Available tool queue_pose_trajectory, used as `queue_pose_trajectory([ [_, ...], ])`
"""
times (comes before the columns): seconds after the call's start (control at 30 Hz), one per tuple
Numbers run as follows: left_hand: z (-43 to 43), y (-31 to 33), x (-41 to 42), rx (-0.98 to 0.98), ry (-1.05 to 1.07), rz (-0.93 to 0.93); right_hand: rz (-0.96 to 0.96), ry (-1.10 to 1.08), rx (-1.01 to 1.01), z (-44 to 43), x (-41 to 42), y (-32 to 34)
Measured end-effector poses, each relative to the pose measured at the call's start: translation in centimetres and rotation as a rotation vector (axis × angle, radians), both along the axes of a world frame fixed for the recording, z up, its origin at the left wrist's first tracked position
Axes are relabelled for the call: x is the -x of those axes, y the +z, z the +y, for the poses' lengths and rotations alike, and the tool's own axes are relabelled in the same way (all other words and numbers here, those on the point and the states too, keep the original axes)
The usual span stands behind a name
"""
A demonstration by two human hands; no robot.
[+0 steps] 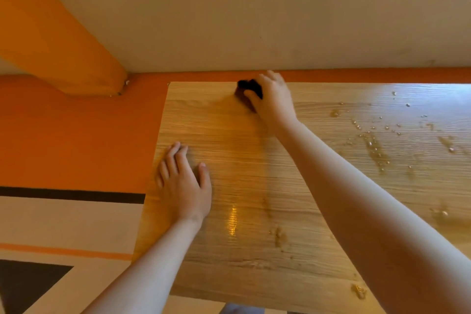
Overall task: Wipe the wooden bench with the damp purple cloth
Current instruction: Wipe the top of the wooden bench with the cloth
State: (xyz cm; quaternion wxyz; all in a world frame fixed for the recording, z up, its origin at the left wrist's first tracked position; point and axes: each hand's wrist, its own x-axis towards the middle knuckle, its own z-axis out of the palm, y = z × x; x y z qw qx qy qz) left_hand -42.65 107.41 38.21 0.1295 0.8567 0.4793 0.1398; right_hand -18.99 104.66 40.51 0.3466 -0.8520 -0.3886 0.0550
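The wooden bench (254,186) fills the middle and right of the view, its grain running left to right. My right hand (274,99) grips a bunched dark purple cloth (248,89) and holds it against the bench near the far edge, close to the wall. Most of the cloth is hidden under my fingers. My left hand (183,183) lies flat on the bench near its left edge, fingers straight and spread a little, holding nothing.
Water droplets and wet streaks (377,145) spread over the right half of the bench, with a few more near the front edge (358,290). A pale wall (254,13) rises right behind the bench. An orange beam (63,41) slants down at the left. Orange and patterned floor (63,224) lies left.
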Motion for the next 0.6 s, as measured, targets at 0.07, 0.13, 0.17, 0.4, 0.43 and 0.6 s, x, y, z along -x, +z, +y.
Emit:
queue_pose_trajectory([
  [0.07,0.1,-0.1,0.0,0.001,-0.002,0.000,-0.011,0.192,0.047,0.5,1.6,0.2],
  [0.13,0.1,-0.1,0.0,0.001,0.000,0.000,-0.027,0.364,0.067,-0.5,2.3,0.1],
  [0.17,0.1,-0.1,0.0,0.000,0.000,0.000,-0.035,0.422,0.068,-1.2,2.1,0.1],
  [0.4,0.0,0.0,-0.2,-0.012,-0.001,-0.004,-0.080,0.066,0.090,-1.0,-5.6,0.5],
  [0.43,-0.1,0.0,-0.2,-0.012,-0.002,-0.007,-0.089,0.051,0.090,-0.7,-5.8,0.4],
  [0.6,-0.1,0.0,-0.1,-0.008,0.001,0.003,-0.086,0.160,0.057,-1.0,-2.5,0.0],
])
